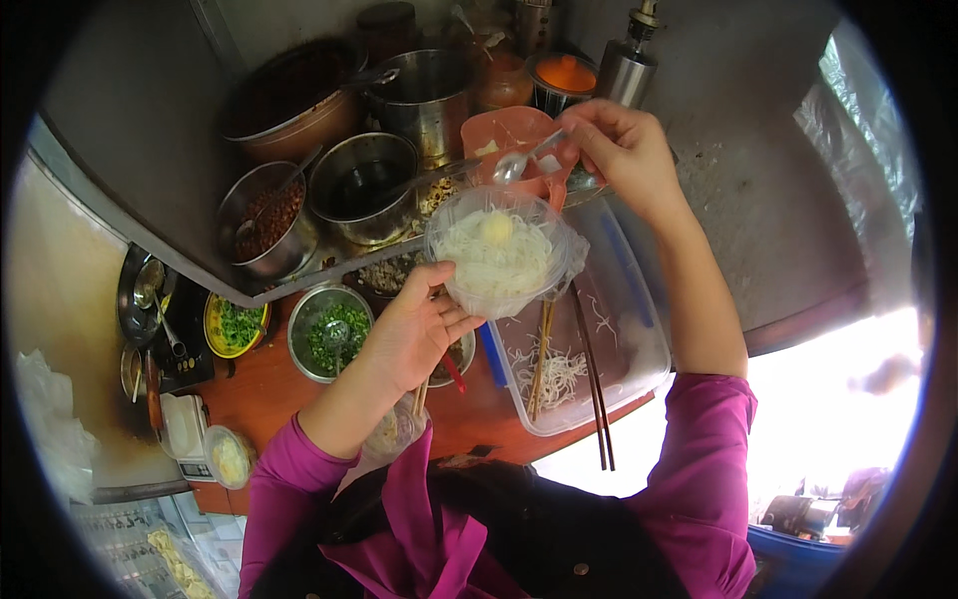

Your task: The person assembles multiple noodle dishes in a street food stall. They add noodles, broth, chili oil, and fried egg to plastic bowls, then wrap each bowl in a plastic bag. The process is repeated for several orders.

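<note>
My left hand [421, 321] grips a clear plastic bowl [464, 285] from its near left side. White rice noodles [514, 255] fill the bowl, and a pale yellowish dollop [496, 228] sits on top of them. Between the fingertips of my right hand [624, 155] is a spoon [511, 166], its head pointing left, just beyond the bowl's far rim. Behind the spoon stands a salmon-pink plastic container [479, 122] with white matter inside. Whether the spoon touches that container I cannot tell.
Steel pots, one with dark liquid [364, 190] and one with reddish-brown contents [267, 220], stand on the raised shelf. Below are chopped greens [334, 334], a yellow bowl [238, 324] and a scale [185, 429]. Long chopsticks [596, 379] cross a clear bin [639, 349] holding loose noodles.
</note>
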Motion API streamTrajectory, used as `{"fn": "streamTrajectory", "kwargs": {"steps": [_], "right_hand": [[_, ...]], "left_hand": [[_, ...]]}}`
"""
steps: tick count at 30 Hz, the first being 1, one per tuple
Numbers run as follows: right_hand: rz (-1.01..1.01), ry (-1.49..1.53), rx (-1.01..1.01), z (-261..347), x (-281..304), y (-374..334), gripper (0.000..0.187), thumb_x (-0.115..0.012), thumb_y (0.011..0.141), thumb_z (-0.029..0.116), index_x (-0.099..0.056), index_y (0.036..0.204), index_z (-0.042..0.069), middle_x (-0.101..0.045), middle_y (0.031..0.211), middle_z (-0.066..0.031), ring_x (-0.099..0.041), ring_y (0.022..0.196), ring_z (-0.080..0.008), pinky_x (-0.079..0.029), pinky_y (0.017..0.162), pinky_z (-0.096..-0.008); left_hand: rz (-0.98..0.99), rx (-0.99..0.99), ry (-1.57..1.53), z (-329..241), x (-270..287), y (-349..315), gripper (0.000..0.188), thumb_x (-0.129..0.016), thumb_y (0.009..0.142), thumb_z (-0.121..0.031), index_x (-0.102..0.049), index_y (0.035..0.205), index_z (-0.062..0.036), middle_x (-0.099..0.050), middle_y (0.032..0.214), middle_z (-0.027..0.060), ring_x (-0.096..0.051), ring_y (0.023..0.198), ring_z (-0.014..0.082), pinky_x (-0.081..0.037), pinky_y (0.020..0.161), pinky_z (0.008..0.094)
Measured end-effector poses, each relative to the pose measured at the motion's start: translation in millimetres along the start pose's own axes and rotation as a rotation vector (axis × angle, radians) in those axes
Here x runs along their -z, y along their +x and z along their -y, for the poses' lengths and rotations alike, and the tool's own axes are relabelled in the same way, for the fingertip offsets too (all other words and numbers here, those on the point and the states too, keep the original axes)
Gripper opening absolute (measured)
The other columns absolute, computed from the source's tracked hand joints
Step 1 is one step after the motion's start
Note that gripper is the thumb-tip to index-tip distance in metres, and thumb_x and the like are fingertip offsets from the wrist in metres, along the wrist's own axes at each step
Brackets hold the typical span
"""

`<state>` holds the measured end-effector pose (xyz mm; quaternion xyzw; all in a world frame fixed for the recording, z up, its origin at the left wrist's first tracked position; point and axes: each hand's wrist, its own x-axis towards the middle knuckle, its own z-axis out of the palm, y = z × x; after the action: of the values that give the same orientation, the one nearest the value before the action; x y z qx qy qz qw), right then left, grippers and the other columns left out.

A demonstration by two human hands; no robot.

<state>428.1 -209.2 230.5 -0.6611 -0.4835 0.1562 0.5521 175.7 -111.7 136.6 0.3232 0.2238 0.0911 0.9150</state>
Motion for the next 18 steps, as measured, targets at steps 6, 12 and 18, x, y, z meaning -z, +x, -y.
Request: {"fn": "streamTrajectory", "kwargs": {"steps": [6,12,18], "right_hand": [[-0.207,-0.710,0.237,-25,7,28,0.016,-0.059,0.088,0.011,-0.066,0.093,-0.002,-0.067,0.070,-0.0112,-0.065,0.065,-0.0160,-0.049,0.061,-0.0311],[-0.160,-0.386,-0.110,-59,11,32,0.021,-0.056,0.083,0.013,-0.067,0.086,-0.004,-0.067,0.071,-0.0159,-0.065,0.062,-0.0240,-0.051,0.061,-0.0351],[-0.264,-0.160,-0.229,-57,31,27,0.020,-0.056,0.086,0.013,-0.066,0.085,-0.004,-0.065,0.066,-0.0081,-0.056,0.052,-0.0106,-0.042,0.041,-0.0271]], "left_hand": [[-0.044,-0.008,0.028,0,-6,-6,0.063,-0.057,0.087,-0.039,-0.039,0.135,-0.0011,-0.046,0.134,0.0235,-0.047,0.125,0.0361,-0.035,0.108,0.0473],[-0.077,0.004,0.036,-2,-8,-13,0.058,-0.058,0.087,-0.037,-0.044,0.131,-0.0029,-0.049,0.131,0.0231,-0.048,0.123,0.0362,-0.038,0.105,0.0484],[-0.057,-0.014,0.018,-1,-9,-12,0.056,-0.059,0.087,-0.037,-0.046,0.129,-0.0034,-0.052,0.128,0.0218,-0.051,0.121,0.0351,-0.040,0.103,0.0473]]}}
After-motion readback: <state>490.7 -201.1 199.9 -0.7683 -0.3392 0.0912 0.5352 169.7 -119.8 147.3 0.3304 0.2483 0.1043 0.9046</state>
